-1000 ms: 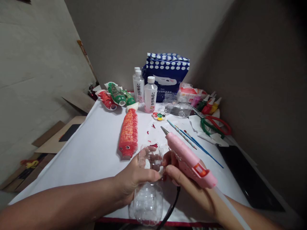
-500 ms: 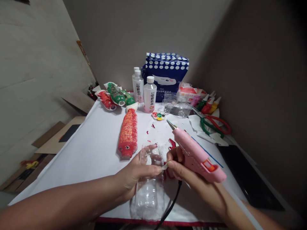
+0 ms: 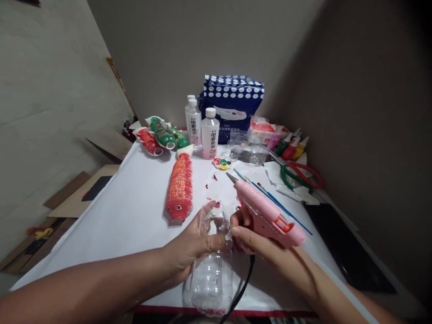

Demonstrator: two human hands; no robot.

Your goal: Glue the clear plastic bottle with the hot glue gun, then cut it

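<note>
My left hand [image 3: 191, 245] is wrapped round a clear plastic bottle [image 3: 212, 283] lying low over the near edge of the table, its thumb across the side. A pink hot glue gun [image 3: 266, 211] rests in my right hand [image 3: 253, 236], its metal nozzle pointing up and away to the left. The thumb and forefinger of that hand also pinch a small whitish piece [image 3: 229, 234] against the bottle's right side, beside my left thumb. Beyond my left hand lies a red and orange painted fish [image 3: 180, 189] with stuck-on eyes.
Labelled drink bottles [image 3: 210, 135] and a blue bag [image 3: 232, 101] stand at the back. Smaller painted fish [image 3: 164, 132] lie back left. Paintbrushes [image 3: 275, 198], scissors [image 3: 300, 175] and a black panel [image 3: 344, 243] are on the right. A black cable [image 3: 245, 288] hangs from the gun.
The glue gun has tilted and shifted slightly left, uncovering more of the paintbrushes. My left thumb has bent and drawn back a little. Both hands keep their holds.
</note>
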